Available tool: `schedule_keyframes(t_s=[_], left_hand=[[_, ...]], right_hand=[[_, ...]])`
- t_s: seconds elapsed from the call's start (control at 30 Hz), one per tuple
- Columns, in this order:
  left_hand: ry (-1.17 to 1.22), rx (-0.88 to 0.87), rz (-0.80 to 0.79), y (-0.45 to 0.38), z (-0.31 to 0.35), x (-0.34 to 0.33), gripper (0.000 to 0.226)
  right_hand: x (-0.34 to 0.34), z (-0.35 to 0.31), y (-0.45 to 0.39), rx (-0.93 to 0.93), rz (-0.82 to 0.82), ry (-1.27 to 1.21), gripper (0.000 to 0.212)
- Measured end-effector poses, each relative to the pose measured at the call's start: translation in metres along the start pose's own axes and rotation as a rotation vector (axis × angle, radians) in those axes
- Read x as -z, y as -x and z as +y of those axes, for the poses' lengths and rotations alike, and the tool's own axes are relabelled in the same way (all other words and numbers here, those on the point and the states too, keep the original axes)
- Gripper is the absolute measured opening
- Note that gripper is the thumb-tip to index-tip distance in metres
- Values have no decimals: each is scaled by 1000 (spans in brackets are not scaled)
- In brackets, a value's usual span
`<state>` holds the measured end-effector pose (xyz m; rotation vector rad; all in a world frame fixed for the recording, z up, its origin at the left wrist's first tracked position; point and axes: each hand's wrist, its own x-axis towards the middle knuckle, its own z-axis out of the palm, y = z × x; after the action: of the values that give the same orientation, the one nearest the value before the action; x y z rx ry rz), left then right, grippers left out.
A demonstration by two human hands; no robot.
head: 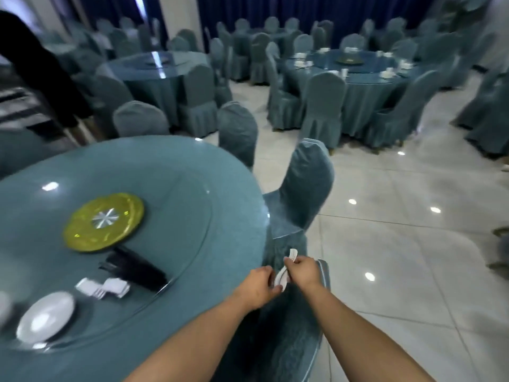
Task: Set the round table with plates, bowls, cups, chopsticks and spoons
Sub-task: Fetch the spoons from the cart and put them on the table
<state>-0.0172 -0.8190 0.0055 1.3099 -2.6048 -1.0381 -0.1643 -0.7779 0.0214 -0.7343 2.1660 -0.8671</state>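
— So which step is this?

— Laying spoons, I'd judge. Both hands sit just off the round table's (192, 172) right edge. The left hand (257, 286) curls round the low end of a small stack of white spoons (281, 277); the right hand (301, 268) pinches the top one with curled fingers.

— And the rest?

— A white plate (45, 317) near the front left edge, with black chopsticks (135, 268) and more white pieces (103, 286), too blurred to name, further in.

— Next move?

— Probably separating one spoon and reaching it to a place.
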Motion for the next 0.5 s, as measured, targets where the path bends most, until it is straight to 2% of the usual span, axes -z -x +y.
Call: schedule_keyframes(t_s=[0.23,0.5], left_hand=[[118,292,232,38,-52,18,24],[214,479,353,78,-123,62,14]], right_hand=[[-79,-39,9,85,-170,33,27],[-162,-84,38,141,-325,-50,25]])
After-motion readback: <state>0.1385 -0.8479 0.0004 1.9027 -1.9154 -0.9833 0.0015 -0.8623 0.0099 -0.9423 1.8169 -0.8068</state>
